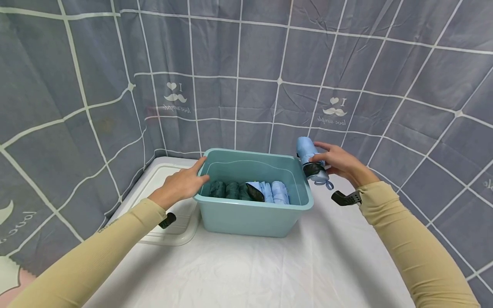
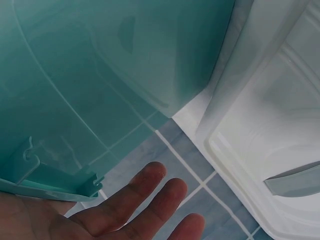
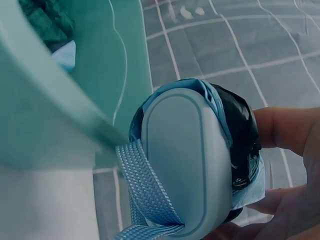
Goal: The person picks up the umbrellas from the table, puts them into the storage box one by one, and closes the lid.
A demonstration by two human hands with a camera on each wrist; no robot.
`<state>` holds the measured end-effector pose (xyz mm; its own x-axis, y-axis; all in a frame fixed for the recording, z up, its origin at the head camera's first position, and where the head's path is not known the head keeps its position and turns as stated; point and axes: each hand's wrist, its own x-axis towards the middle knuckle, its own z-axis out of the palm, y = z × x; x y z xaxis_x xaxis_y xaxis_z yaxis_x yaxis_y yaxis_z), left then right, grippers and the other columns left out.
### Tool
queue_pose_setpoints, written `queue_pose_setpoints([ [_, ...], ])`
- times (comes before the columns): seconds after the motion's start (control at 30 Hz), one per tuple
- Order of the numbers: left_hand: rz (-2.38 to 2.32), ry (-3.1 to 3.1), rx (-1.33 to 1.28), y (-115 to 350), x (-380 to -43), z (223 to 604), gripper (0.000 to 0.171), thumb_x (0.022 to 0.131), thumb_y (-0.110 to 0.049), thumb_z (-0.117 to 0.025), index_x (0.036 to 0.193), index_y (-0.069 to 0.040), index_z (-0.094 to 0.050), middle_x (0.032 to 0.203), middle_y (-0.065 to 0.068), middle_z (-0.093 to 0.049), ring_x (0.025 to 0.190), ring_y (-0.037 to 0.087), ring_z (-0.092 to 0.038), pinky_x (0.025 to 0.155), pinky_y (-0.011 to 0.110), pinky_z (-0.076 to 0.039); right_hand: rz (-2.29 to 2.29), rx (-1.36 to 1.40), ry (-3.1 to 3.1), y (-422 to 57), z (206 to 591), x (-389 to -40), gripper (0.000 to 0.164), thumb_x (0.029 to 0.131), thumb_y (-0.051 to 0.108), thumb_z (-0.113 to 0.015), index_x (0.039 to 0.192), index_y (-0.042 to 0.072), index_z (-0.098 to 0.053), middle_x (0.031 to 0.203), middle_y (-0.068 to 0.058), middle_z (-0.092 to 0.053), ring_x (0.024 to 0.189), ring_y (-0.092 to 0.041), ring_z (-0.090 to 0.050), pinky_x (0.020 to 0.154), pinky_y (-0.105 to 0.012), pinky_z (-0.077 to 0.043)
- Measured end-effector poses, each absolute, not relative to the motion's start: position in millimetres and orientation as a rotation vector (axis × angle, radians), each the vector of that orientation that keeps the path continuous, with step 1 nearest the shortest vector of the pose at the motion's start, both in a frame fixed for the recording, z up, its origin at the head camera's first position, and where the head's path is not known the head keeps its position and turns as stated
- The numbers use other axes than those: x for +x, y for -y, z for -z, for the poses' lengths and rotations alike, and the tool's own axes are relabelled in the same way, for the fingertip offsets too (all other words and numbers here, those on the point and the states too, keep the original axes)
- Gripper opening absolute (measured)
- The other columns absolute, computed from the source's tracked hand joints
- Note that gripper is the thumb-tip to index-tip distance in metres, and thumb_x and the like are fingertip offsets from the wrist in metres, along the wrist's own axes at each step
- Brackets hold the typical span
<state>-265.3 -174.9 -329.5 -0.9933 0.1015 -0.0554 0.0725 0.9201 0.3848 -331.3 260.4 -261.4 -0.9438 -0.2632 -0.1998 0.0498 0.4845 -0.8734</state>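
My right hand (image 1: 340, 162) holds a folded light-blue umbrella (image 1: 306, 147) just off the right end of a teal plastic bin (image 1: 250, 220). In the right wrist view, the umbrella's pale-blue handle end (image 3: 175, 160) faces the camera, with a woven wrist strap (image 3: 150, 185) and a black patch on the fabric. At the bin's left rim rests my left hand (image 1: 182, 182), its fingers (image 2: 147, 172) extended and relaxed outside the wall. Inside the bin lie rolled dark-green bundles (image 1: 233, 190) and light-blue ones (image 1: 280, 192), side by side.
A white lid (image 1: 173, 233) lies flat to the left of the bin, partly under my left arm. White cloth (image 1: 246, 265) covers the table. A grey checked curtain (image 1: 215, 51) hangs close behind and along both sides.
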Motion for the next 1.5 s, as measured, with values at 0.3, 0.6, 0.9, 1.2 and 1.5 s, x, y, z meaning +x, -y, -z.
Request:
queue_pose_setpoints([
  [0.3, -0.598, -3.007, 0.132, 175, -264, 329, 0.073, 0.101, -0.051, -0.034, 0.164, -0.032, -0.002, 0.143, 0.025, -0.054, 0.101, 0.039, -0.065, 0.068, 0.048, -0.046, 1.355, -0.231, -2.423, -230, 253, -326, 0.086, 0.096, 0.018, -0.064, 0.164, 0.019, -0.011, 0.154, -0.027, -0.028, 0.123, -0.033, -0.049, 0.096, -0.046, -0.052],
  [0.6, -0.604, -2.997, 0.134, 175, -265, 329, 0.073, 0.101, -0.051, -0.034, 0.164, -0.032, -0.002, 0.142, 0.024, -0.056, 0.103, 0.038, -0.065, 0.070, 0.049, -0.046, 1.276, -0.269, -2.402, -198, 247, -323, 0.087, 0.093, 0.016, -0.065, 0.164, 0.020, -0.014, 0.159, -0.024, -0.022, 0.128, -0.034, -0.046, 0.095, -0.045, -0.052],
  [0.9, -0.604, -3.003, 0.128, 177, -266, 331, 0.073, 0.101, -0.052, -0.034, 0.164, -0.033, -0.002, 0.141, 0.023, -0.057, 0.103, 0.038, -0.065, 0.070, 0.049, -0.046, 1.168, -0.343, -2.404, -168, 253, -320, 0.088, 0.089, 0.018, -0.070, 0.162, 0.023, -0.022, 0.157, -0.017, -0.032, 0.120, -0.029, -0.045, 0.083, -0.038, -0.051],
  [1.2, -0.606, -3.002, 0.136, 176, -265, 329, 0.072, 0.101, -0.052, -0.034, 0.164, -0.033, -0.002, 0.146, 0.023, -0.053, 0.111, 0.042, -0.063, 0.073, 0.051, -0.047, 1.078, -0.357, -2.350, -140, 259, -319, 0.087, 0.087, 0.018, -0.070, 0.161, 0.023, -0.025, 0.163, -0.015, -0.022, 0.134, -0.030, -0.038, 0.094, -0.044, -0.047],
  [1.5, -0.605, -3.006, 0.126, 177, -265, 330, 0.072, 0.102, -0.052, -0.034, 0.164, -0.034, -0.003, 0.143, 0.021, -0.056, 0.106, 0.040, -0.064, 0.072, 0.050, -0.046, 0.974, -0.360, -2.351, -117, 272, -326, 0.087, 0.085, 0.019, -0.073, 0.160, 0.024, -0.029, 0.165, -0.012, -0.021, 0.111, -0.026, -0.049, 0.069, -0.032, -0.048],
])
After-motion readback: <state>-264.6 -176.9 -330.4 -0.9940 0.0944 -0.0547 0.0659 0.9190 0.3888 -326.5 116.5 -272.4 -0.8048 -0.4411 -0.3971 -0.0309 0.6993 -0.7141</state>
